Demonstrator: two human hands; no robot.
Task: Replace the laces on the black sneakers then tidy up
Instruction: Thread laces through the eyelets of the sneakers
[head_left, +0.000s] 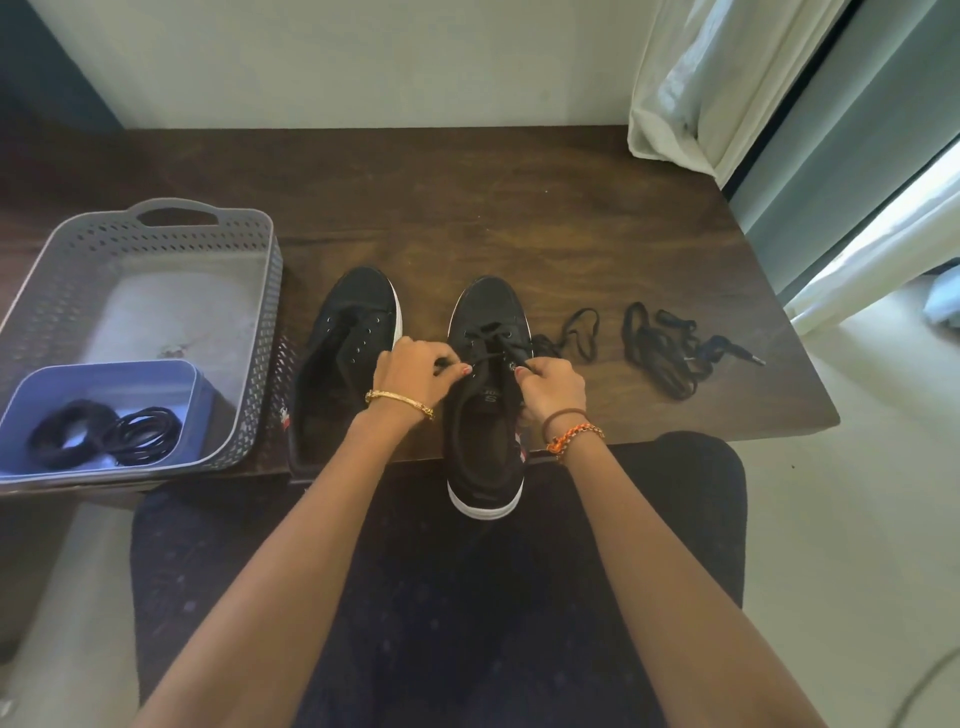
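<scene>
Nearest the camera, 2 bare forearms are reaching forward over a dark-clothed lap toward a dark wooden table (519, 208). The right sneaker (485, 415) is lying lengthwise at the table's near edge, its white-soled heel hanging out over the lap and its toe pointing away. The left hand (415, 376), with a gold bangle at the wrist, is curling its fingers over the eyelet row on the shoe's left side and appears to be pinching the black lace (493, 343) threaded there. The right hand (550, 387), wearing a brown band and an orange braided bracelet, is pinching the other stretch of that lace at the shoe's right side.

Just beside it to the left, the second sneaker (345, 358) is lying unlaced, its eyelets showing bare. Further left, a grey perforated basket (67, 270) is holding a blue tub (26, 395) with 2 coils of black lace (104, 434) in it.

To the right of the laced shoe, a loose lace (579, 332) is trailing on the table, and well beyond it a tangled pile of black laces (667, 348) is lying. At the far right corner, a pale curtain (691, 93) is hanging down to the table.
</scene>
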